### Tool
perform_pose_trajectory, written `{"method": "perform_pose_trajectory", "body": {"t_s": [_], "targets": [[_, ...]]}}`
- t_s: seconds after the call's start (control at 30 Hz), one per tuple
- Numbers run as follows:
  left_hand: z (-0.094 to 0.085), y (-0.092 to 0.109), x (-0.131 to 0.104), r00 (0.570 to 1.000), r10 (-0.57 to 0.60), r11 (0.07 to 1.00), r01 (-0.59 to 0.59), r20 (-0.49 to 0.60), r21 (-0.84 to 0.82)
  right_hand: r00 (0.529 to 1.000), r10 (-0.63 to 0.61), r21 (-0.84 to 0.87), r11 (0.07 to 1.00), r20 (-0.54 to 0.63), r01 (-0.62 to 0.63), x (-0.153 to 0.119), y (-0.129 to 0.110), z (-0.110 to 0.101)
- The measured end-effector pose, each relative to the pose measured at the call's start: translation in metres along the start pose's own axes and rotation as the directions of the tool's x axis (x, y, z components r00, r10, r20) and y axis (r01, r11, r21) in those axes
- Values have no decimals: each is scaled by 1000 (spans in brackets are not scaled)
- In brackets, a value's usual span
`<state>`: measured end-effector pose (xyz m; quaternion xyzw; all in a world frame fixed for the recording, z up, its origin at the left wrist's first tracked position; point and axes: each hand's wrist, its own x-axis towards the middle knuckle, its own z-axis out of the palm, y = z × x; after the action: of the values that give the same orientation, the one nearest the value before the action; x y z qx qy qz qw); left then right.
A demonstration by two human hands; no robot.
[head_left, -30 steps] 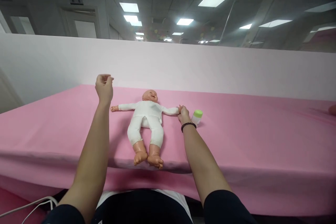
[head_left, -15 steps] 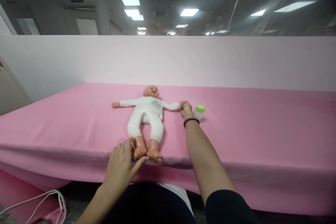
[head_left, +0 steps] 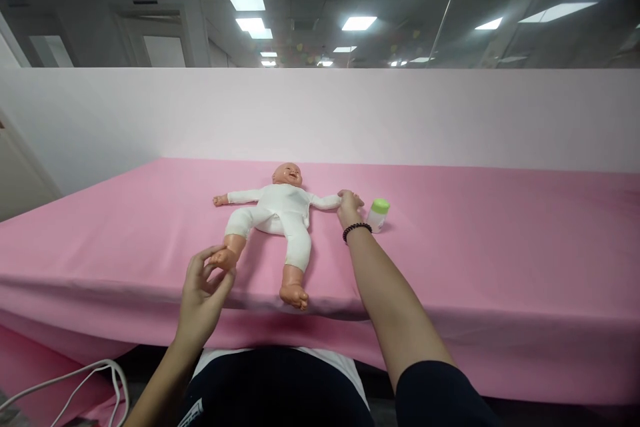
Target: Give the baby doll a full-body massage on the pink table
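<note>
A baby doll (head_left: 284, 203) with a white cloth body lies on its back on the pink table cover (head_left: 475, 240), head away from me and arms stretched out sideways. My left hand (head_left: 203, 290) is closed round the doll's foot (head_left: 226, 255) on the left, thumb below and fingers above. That leg is swung out to the left, while the other foot (head_left: 294, 288) rests near the table's front edge. My right hand (head_left: 350, 208) grips the doll's hand at the end of the arm on the right, mostly covering it. Just right of it stands a white bottle with a green cap (head_left: 379, 215).
A white wall (head_left: 320, 113) runs behind the table, with a dark glass window (head_left: 310, 7) above it reflecting ceiling lights. Pale cables (head_left: 113, 373) hang at the lower left beside the cover's draped edge.
My left hand has moved left, taking the doll's foot with it, so the legs are now spread apart. My right hand has shifted slightly at the doll's hand.
</note>
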<state>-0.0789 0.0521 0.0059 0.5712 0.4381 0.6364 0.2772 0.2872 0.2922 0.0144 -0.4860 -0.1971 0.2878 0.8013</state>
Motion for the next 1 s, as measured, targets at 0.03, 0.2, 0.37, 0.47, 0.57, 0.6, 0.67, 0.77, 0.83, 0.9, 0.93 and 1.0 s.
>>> {"method": "perform_pose_trajectory", "body": {"t_s": [0.03,0.2,0.37,0.47,0.57,0.6,0.67,0.77,0.83,0.9,0.93,1.0], "targets": [[3,2,4,1000,-16,999,16,-11,-46,999,13,2,1000,-53,-13,-4,-1,5],[23,15,31,999,5,978,-14,-48,-208,996,-30,39,999,-88,33,-24,-11,31],[50,26,70,989,120,982,-130,-81,-137,903,-375,20,925,211,379,-52,-21,49],[68,22,89,982,187,982,-187,-8,-38,714,-529,-17,798,458,602,-73,-22,55],[82,10,102,966,244,963,-251,87,93,432,-576,-69,544,693,836,-90,-17,59],[85,6,105,960,257,954,-271,112,130,332,-545,-74,440,770,895,-94,-15,60],[89,0,107,946,282,931,-310,160,194,167,-434,-49,271,885,961,-99,-11,62],[92,2,107,916,305,880,-376,263,290,61,-333,-6,164,941,986,-101,-8,62],[91,7,105,904,309,857,-400,297,325,89,-362,-21,188,928,982,-101,-8,61],[86,14,100,911,324,855,-398,256,333,187,-446,-54,294,875,954,-100,-9,61],[82,17,96,917,337,861,-392,214,324,268,-497,-68,383,826,921,-98,-11,61],[67,21,85,931,345,890,-364,116,275,493,-564,-68,610,663,790,-89,-15,62]]}}
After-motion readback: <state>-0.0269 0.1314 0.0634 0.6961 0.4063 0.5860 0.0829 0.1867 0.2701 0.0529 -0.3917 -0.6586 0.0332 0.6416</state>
